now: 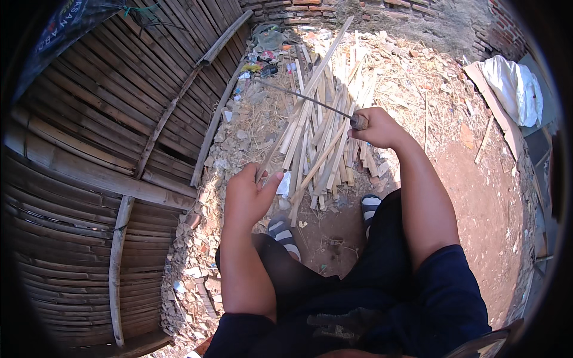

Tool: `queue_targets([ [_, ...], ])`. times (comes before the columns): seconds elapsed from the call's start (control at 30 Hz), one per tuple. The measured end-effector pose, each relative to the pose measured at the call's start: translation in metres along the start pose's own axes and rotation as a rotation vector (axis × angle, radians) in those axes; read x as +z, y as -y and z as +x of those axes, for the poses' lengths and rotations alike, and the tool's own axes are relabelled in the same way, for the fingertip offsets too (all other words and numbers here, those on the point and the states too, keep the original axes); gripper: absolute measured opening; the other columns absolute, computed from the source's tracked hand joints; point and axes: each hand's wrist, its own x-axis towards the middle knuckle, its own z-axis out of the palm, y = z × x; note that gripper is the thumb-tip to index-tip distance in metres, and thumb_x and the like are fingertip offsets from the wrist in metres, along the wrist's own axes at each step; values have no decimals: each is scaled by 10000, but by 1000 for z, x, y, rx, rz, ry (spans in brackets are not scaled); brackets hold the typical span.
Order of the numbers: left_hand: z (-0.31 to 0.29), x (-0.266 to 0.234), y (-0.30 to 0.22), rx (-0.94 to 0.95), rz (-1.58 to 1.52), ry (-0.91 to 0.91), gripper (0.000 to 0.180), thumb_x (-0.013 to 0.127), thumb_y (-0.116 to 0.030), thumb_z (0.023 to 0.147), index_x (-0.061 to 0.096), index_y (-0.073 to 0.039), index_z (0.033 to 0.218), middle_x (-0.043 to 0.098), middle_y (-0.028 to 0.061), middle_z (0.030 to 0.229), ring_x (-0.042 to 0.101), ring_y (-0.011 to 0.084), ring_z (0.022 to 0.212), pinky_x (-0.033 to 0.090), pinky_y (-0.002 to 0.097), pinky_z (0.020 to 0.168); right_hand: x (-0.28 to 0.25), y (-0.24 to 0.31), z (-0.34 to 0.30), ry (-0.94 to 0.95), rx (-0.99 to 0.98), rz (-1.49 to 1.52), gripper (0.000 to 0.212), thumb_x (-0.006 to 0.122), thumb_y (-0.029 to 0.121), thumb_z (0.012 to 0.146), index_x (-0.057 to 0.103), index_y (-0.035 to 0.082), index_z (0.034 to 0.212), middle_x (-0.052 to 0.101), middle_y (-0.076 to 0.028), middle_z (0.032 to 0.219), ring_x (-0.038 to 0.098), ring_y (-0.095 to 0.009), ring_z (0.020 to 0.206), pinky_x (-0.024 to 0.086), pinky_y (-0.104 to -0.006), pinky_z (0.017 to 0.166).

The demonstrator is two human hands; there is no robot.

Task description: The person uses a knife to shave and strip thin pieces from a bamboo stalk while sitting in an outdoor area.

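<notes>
My right hand (377,128) is closed around the thick handle of a long-bladed knife (310,99). Its thin dark blade, seen nearly edge-on, points to the far left and passes over a pile of wooden strips. My left hand (248,194) grips the near end of a long wooden strip (275,150) between thumb and fingers. That strip slants away to the right, and the blade crosses above or against it; I cannot tell whether they touch. The pile of pale wooden strips (325,140) lies on the ground in front of my feet.
A slatted bamboo wall (161,83) stands along the left, with rubble and litter at its foot. A brick wall (304,12) closes the far side. To the right are bare earth (471,197), a loose stick (484,140) and a white sack (513,89) beside a board.
</notes>
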Motion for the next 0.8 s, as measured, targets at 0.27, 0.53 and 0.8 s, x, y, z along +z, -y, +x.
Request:
queue_targets([
  [0.27,2,-2,-1,-84,24,36,451,866,-402,902,700,11,976,600,51,647,532,129,576,437,320,555,1,23,-16,-61,-56,-182,388,834,314,879,764,68,1171,763,-220,1010,739,-398,990,574,-475,888],
  [0.53,-2,-4,-6,-33,36,28,461,860,-410,898,706,16,980,655,117,689,631,231,613,503,380,603,-9,0,-3,-48,66,-86,385,834,313,894,763,58,1174,757,-212,983,743,-369,970,574,-464,855],
  [0.8,0,0,-1,-47,9,21,456,872,-410,891,708,11,956,596,50,662,527,147,581,440,343,567,-4,5,-15,-182,-6,-64,394,824,328,898,755,40,1157,751,-246,947,736,-404,949,572,-485,861],
])
